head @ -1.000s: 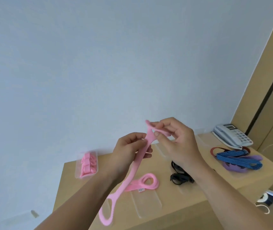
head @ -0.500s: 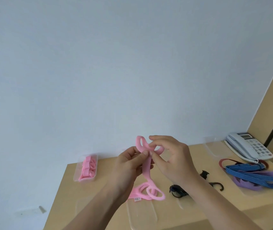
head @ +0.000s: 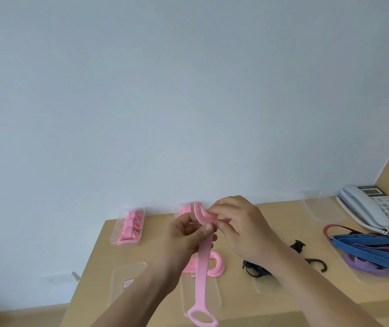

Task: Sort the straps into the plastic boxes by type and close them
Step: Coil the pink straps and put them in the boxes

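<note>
A long pink strap (head: pixel 203 260) hangs in front of me, its looped lower end low over the table. My left hand (head: pixel 186 234) pinches the strap near its top. My right hand (head: pixel 238 225) pinches and folds the upper end over. A clear plastic box (head: pixel 129 226) at the back left holds folded pink straps. A second box (head: pixel 184 210) with pink straps shows behind my hands, mostly hidden. Another pink strap (head: pixel 215 267) lies coiled on the table. Blue striped straps (head: pixel 365 250) and a purple strap (head: pixel 363 265) lie at the right.
Clear lids (head: pixel 127 279) lie flat on the wooden table (head: pixel 94 256), one under the hanging strap. A black hooked strap (head: pixel 316 264) lies right of centre. A phone (head: pixel 375 208) stands at the back right beside an empty clear box (head: pixel 323 206). A wall is behind.
The camera tilted down and the table shows more. The strap's upper end is folded further over, and its lower loop now hangs straight down below my hands.
</note>
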